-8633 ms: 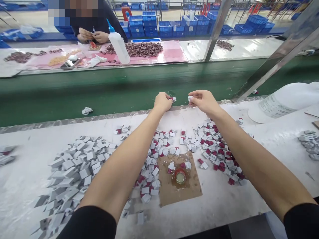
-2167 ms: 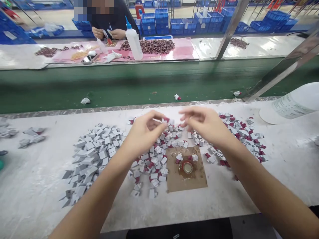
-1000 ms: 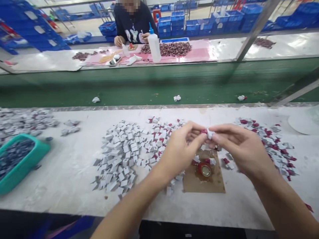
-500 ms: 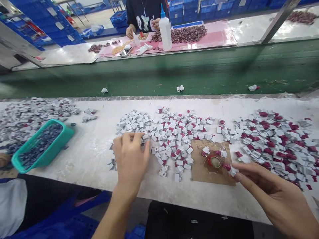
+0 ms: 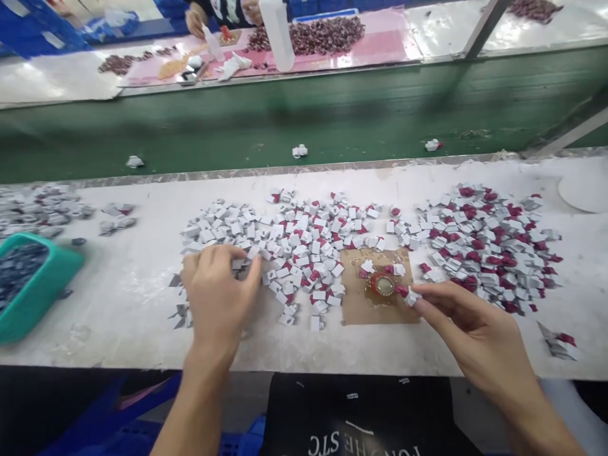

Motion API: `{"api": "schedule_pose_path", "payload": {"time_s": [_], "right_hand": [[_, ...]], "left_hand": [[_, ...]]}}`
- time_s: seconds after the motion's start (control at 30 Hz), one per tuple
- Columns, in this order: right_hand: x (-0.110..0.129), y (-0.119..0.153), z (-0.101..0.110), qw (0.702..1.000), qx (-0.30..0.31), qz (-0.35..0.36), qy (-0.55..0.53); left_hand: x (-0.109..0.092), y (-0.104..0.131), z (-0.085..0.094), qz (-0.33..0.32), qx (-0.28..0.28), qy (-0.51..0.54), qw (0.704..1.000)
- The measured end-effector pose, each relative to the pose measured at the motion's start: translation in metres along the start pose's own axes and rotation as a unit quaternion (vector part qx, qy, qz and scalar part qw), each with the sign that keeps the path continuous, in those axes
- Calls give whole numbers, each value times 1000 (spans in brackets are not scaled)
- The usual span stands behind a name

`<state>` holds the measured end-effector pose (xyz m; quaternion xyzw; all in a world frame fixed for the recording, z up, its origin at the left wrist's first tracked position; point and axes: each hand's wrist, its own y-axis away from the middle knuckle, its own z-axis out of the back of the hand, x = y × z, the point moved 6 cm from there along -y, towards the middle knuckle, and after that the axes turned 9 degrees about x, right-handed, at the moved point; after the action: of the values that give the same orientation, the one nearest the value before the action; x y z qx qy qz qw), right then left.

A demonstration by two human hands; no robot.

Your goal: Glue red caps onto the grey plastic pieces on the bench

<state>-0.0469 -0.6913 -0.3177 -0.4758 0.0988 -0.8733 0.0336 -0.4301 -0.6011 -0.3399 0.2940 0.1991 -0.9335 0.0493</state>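
Note:
My right hand (image 5: 470, 329) pinches a small white-and-magenta piece (image 5: 411, 296) between thumb and fingertips. The magenta end of this piece points at a small round red dish (image 5: 382, 285) with a pale centre, on a brown cardboard square (image 5: 356, 310). Two similar pieces lie on the cardboard behind the dish. Over the left edge of a pile of small white pieces (image 5: 304, 247), some with magenta parts, my left hand (image 5: 218, 294) is spread with curled fingers. Thumb and index finger are apart, with greyish pieces visible between them; the other fingertips are hidden.
A larger heap of white-and-magenta pieces (image 5: 489, 240) lies to the right. At the left stands a teal basket (image 5: 61, 278) of dark pieces, with more grey-white pieces behind it. Beyond the green strip (image 5: 361, 114), a person's hands work near a white bottle (image 5: 279, 38).
The view has shifted, so the table's things appear further left. My right hand still pinches its piece beside the red dish. My left hand remains over the pile's left edge, thumb apart.

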Motion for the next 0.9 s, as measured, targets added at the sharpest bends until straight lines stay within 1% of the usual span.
{"api": "schedule_pose_path", "payload": {"time_s": [0.07, 0.1, 0.17, 0.23, 0.33, 0.4, 0.47, 0.6, 0.67, 0.8, 0.9], "right_hand": [[3, -2, -1, 1000, 2, 7, -13], [4, -3, -2, 1000, 3, 12, -18], [6, -5, -2, 1000, 6, 23, -20], [8, -5, -4, 999, 11, 33, -11], [10, -5, -7, 999, 16, 49, 3], [11, -5, -9, 998, 18, 55, 7], [11, -6, -11, 998, 21, 54, 8], [13, -9, -14, 998, 32, 50, 16], [14, -9, -14, 998, 34, 51, 17], [13, -10, -14, 998, 34, 49, 14], [11, -9, -14, 999, 39, 34, 5]], "left_hand": [[0, 4, 3, 28, 0, 120, 992], [-1, 8, 3, 44, 8, 187, 981], [-8, 15, -1, 67, 41, 316, 945], [-20, 24, -8, 74, 98, 417, 900], [-40, 37, -19, 91, 183, 498, 843], [-52, 44, -25, 97, 228, 527, 813], [-62, 48, -31, 96, 254, 547, 792], [-72, 54, -42, 85, 281, 561, 774], [-74, 58, -46, 79, 296, 557, 772], [-74, 60, -46, 47, 287, 529, 798], [-75, 62, -46, 27, 310, 516, 798]]}}
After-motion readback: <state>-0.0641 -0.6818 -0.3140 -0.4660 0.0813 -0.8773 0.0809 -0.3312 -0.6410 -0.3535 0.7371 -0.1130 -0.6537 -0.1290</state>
